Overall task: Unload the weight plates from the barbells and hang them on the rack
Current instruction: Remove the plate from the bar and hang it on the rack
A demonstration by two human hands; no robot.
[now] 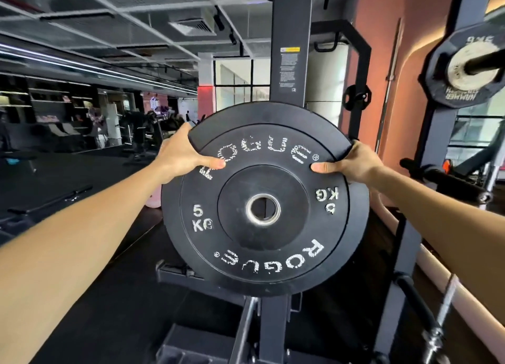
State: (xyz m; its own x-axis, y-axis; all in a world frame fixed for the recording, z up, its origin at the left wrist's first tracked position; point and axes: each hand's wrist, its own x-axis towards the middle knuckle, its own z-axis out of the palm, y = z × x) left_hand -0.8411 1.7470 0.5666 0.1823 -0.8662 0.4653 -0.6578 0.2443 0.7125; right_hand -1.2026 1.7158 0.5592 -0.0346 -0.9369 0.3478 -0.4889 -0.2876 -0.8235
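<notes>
A black 5 kg bumper plate (262,240) with white lettering fills the middle of the head view, held upright in front of the dark rack upright (291,49). My left hand (183,153) grips its upper left rim and my right hand (352,161) grips its upper right rim, thumbs on the face. Through the plate's steel-ringed centre hole I see only a dark edge, so I cannot tell whether a peg is in it. A second plate rim seems to lie just behind it.
At the upper right a dark plate (464,66) sits on a barbell sleeve. A small plate (356,97) hangs on the far rack post. A barbell sleeve end (448,180) juts in at right. The rack's base frame (259,322) lies below.
</notes>
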